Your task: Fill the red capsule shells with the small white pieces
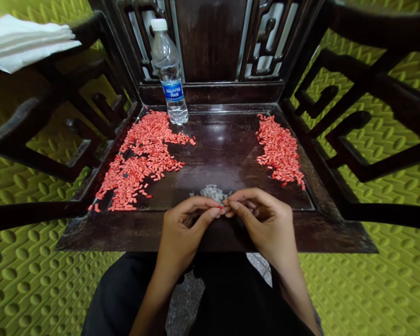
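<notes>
Nearest, the person's dark-clothed lap (126, 289) sits below the front rail (126, 233) of a dark wooden seat, whose near edge runs straight across from left to right. Above that rail, the left hand (182, 221) and the right hand (268, 221) meet at their fingertips. The left thumb and index finger are nearly closed, pinching a small red piece (220, 207) at their tips; so little of it shows that its long axis and the way it points cannot be told. The right thumb and index are also drawn close together, right beside it; whether they grip anything cannot be told. Just beyond the fingertips lies a small heap of pale translucent pieces (213, 190), pointing in mixed directions. Bare seat board (224, 144) stretches beyond, a wide open lane between two spreads of short red tubes: the left heap (140, 161), larger, reaching the left edge, and the right heap (279, 151), narrower, slanting along the right side; their tubes lie at all angles. Farther, a water bottle (171, 84) stands upright beside the left heap's far end, before the carved backrest (210, 37).
</notes>
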Demonstrator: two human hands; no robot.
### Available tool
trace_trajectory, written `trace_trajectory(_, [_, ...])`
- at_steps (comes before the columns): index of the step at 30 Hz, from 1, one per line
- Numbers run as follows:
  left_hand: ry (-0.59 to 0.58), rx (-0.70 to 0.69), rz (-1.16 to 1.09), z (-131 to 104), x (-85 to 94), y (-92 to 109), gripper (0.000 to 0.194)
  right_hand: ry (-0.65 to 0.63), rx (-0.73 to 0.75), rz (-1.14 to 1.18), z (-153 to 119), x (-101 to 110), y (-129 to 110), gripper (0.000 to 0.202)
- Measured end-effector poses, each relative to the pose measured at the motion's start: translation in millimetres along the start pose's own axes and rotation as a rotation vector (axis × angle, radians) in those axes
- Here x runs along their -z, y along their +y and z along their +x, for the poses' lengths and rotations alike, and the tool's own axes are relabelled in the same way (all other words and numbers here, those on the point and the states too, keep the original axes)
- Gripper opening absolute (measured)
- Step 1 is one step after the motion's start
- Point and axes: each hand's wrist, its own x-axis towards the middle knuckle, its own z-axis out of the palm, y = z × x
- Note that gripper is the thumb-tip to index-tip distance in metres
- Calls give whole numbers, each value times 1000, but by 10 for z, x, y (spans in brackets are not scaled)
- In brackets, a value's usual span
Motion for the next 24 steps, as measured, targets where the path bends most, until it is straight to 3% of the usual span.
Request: trace_trajectory(24, [8, -50, -17, -8, 22, -38, 11, -149, 110, -88, 2, 62, -4, 11])
